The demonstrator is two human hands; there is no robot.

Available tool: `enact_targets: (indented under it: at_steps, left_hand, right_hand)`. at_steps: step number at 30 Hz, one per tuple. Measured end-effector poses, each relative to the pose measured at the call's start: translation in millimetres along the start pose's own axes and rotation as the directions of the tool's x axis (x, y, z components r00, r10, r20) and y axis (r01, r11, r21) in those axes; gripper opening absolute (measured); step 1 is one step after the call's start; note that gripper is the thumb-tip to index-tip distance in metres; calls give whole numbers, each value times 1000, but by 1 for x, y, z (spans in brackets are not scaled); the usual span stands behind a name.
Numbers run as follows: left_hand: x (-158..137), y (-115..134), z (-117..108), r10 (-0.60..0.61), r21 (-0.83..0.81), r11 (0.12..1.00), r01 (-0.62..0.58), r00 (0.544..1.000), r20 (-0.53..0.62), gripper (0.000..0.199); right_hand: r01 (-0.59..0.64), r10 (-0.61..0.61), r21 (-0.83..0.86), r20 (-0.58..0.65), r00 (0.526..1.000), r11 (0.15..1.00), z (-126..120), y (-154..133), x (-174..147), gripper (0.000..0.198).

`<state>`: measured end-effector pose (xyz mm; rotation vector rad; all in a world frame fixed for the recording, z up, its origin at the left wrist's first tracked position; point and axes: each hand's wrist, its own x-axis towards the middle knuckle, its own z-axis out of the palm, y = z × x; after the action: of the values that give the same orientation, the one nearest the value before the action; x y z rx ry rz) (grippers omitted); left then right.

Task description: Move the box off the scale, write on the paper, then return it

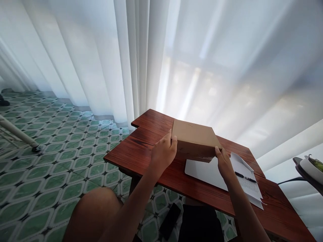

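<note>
A brown cardboard box (195, 136) is held between my two hands above the wooden table. My left hand (165, 149) grips its left end, thumb on the near side. At the near right corner, my right hand (223, 159) is closed on the box with the thumb at the top edge. The box looks shut, and its underside is hidden. Partly beneath it lies a flat, light grey laptop-like slab (204, 173), and to the right are paper sheets (248, 188) with a black pen (246, 177) on top.
The dark red wooden table (141, 148) has a stepped left edge. White curtains (202, 67) hang right behind it. A bowl (311, 169) stands on a dark stand at the far right. A dark flat object (170, 220) lies on the green tiled floor (65, 161).
</note>
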<state>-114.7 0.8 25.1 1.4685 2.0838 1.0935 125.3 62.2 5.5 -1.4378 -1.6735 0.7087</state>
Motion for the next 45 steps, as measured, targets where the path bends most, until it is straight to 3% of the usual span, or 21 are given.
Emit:
enact_targets:
  at_steps: [7,18,38,45]
  left_hand:
    - [0,-22,-27,-46,81,995,55,994,-104,56]
    - [-2,-37,-53,-109,158,978,134,981,-158,54]
    - [5,-36,-43,-128,297,938,181,973,-191,54]
    - [11,-41,-37,-114,297,939,173,972,-205,54]
  right_hand:
    - [25,-32,64,118,993,998,36,-4,3,59]
    - [8,-34,108,236,971,994,70,-12,-1,66]
    - [-41,-41,242,322,946,969,84,5,-9,62]
    - [31,-103,217,329,939,976,86,11,-10,62]
